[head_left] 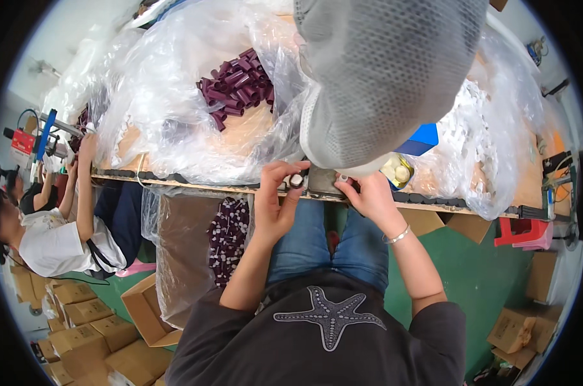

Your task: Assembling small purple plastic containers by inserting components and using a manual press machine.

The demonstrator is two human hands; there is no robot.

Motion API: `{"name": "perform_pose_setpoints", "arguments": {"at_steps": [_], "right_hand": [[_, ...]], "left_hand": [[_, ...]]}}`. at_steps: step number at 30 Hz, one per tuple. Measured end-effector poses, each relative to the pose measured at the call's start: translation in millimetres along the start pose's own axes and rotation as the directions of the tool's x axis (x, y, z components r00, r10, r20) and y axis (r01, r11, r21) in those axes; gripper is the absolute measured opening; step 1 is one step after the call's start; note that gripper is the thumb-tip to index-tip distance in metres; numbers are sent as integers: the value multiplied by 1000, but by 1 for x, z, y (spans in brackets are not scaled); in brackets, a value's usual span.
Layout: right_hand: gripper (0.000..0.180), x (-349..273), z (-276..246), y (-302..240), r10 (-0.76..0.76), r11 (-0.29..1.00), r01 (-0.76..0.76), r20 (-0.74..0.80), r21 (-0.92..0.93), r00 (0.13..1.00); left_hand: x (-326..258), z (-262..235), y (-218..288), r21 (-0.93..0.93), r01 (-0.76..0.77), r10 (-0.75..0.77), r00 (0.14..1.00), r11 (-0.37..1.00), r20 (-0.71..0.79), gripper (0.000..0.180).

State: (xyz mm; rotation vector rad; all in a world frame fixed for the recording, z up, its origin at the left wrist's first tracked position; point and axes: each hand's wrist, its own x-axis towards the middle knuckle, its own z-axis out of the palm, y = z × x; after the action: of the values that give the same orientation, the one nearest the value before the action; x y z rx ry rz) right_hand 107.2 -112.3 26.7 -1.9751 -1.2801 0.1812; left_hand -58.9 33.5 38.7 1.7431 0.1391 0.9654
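Note:
At the table's front edge, my left hand (pixel 275 202) is closed on a small dark cylindrical piece with a white end (pixel 296 181). Another pale bit shows beside it, partly hidden by the fingers. My right hand (pixel 372 198) pinches a small whitish piece (pixel 343 178) between thumb and fingers, a little apart from the left hand. Between the two hands lies a dark grey block (pixel 323 183). Just beyond my right hand is a container of pale round pieces (pixel 398 171). A grey mesh cap (pixel 394 77) hides much of the table's middle.
Purple tubes (pixel 240 87) are heaped on clear plastic sheeting (pixel 169 96). White pieces (pixel 475 135) and a blue box (pixel 420 139) are at right. Below the edge, a lined carton holds purple-and-white pieces (pixel 228 241). Another person (pixel 73 238) works at left; a red stool (pixel 517 231) stands right.

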Motion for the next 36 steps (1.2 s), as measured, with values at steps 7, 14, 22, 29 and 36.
{"name": "perform_pose_setpoints", "arguments": {"at_steps": [7,14,22,29,36], "right_hand": [[24,-15,-14,-24,-40,997,52,-191,56,981],[25,-61,-36,-11,61,966,11,-271,259,961],[12,-92,-144,73,79,961,-229,-646,-153,760],[26,-100,-225,175,562,324,-819,-600,-474,570],[24,-85,-208,164,556,314,-784,-565,-536,609]], "left_hand": [[-3,30,-2,-200,183,-200,977,963,-68,39],[9,53,-18,324,58,-130,970,944,204,31],[26,32,-34,314,94,-238,855,945,460,29],[4,59,-46,220,146,-167,983,964,80,25],[21,55,-27,342,-73,-4,976,937,220,23]]}}
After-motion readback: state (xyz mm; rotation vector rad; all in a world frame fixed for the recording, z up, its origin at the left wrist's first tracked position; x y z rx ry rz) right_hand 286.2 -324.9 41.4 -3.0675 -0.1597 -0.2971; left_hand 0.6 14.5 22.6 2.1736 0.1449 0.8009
